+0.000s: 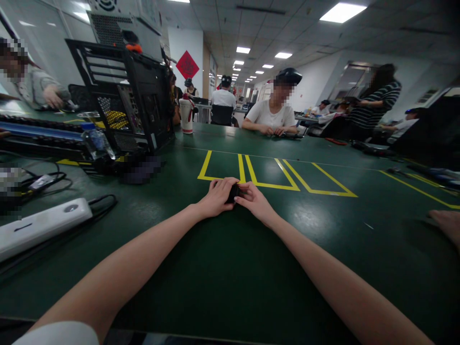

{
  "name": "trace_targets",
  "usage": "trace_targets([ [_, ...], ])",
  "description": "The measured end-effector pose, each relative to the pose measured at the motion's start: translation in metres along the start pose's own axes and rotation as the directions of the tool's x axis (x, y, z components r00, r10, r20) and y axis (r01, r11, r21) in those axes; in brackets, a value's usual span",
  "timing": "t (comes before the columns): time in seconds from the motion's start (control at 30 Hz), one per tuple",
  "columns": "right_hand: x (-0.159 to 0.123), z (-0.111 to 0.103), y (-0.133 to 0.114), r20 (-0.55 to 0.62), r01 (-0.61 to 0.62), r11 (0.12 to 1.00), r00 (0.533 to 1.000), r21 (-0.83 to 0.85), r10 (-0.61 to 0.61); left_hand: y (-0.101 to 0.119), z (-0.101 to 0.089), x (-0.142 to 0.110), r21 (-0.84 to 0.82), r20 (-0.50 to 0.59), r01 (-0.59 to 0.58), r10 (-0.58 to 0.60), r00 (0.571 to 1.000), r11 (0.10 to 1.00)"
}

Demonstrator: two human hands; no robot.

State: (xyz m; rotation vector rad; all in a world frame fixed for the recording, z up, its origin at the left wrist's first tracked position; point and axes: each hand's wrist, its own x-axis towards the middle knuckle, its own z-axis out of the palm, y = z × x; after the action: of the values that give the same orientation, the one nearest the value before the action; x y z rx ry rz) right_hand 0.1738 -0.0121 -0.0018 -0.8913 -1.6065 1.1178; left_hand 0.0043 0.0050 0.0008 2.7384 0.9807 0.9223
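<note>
A small black object [233,192] sits between my hands on the green table, just in front of the yellow tape marks; its kind is too dark and covered to make out. My left hand [217,197] wraps over its left side, fingers bent around it. From the right, my right hand [254,199] pinches at its edge, with thumb and fingertips close together. Much of the object is hidden behind the fingers of both hands.
Yellow tape outlines [273,186] lie beyond my hands. A white power strip [46,225] with black cables, a clear bottle [97,141] and an open black computer case [143,100] stand left. A paper cup [186,115] is farther back. Another person's hand [445,223] shows at right.
</note>
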Motion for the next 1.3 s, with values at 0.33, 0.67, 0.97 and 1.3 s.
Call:
trace_targets([
  [0.33,0.0018,0.0014,-0.0002,-0.057,-0.014,0.997,0.998,-0.071,0.010,0.0009,0.0003,0.0007,-0.002,0.004,0.002,-0.002,1.000,1.000],
  [0.67,-0.0037,0.0039,-0.0029,-0.027,0.028,0.998,0.999,-0.047,-0.030,0.0013,0.0012,0.0009,0.002,-0.020,-0.004,0.004,1.000,1.000],
  [0.97,-0.0005,0.0030,0.0003,-0.012,-0.028,0.997,1.000,-0.066,0.028,0.0008,0.0003,0.0010,0.007,0.000,0.007,-0.007,1.000,1.000],
  [1.3,0.0009,0.0039,0.0016,-0.094,0.021,0.998,0.995,-0.052,-0.025,0.0021,-0.0010,0.0007,0.004,-0.001,0.000,0.000,1.000,1.000],
])
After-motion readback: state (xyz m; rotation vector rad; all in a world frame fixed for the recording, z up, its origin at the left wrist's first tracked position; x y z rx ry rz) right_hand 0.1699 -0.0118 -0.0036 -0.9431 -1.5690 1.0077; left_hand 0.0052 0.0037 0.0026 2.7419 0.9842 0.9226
